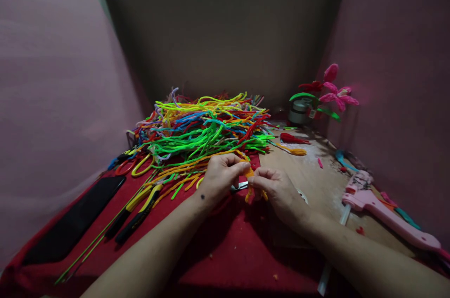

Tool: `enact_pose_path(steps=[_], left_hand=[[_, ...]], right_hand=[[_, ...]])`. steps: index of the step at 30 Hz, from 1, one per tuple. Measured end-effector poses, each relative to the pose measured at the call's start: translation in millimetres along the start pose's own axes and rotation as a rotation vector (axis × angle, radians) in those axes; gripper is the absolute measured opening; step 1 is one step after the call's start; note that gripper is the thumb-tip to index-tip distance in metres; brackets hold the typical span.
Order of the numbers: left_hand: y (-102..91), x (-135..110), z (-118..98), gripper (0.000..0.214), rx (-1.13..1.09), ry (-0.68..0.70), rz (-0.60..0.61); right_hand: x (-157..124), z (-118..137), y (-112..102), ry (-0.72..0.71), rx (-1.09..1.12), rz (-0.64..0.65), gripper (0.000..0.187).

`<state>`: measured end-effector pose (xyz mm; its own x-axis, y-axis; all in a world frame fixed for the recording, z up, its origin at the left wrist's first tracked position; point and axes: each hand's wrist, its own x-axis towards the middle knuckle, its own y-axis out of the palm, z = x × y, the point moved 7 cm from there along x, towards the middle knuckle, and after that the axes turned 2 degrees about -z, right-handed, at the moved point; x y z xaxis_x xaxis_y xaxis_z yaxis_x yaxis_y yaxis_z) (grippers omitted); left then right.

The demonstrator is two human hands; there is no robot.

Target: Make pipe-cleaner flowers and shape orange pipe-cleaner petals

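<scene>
Centre of frame: left hand (224, 174) and right hand (278, 191), each grip pinching orange pipe cleaner (250, 174), apparently a shaping step, calling next for steady, fine control.

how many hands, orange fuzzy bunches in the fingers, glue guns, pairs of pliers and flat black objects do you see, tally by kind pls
Hands, the left hand and the right hand: 2
Orange fuzzy bunch: 1
Pink glue gun: 1
Pair of pliers: 1
Flat black object: 1
Total: 6
</scene>
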<state>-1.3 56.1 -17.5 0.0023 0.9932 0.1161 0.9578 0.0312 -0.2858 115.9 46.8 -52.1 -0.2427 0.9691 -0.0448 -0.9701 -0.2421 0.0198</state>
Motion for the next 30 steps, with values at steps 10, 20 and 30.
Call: enact_pose_path(steps=[10,20,30], left_hand=[[1.7,-2,-5,0.013,-0.024,0.010,0.146],[1.4,-1,-1,0.008,-0.099,-0.004,0.103],[-4.6,-4,-12,0.011,0.135,0.189,-0.104]], right_hand=[[-1,5,1,-0.068,-0.064,-0.009,0.022],[-2,4,2,-0.072,-0.079,-0.008,0.022],[-3,7,2,-0.126,-0.122,-0.021,0.025]])
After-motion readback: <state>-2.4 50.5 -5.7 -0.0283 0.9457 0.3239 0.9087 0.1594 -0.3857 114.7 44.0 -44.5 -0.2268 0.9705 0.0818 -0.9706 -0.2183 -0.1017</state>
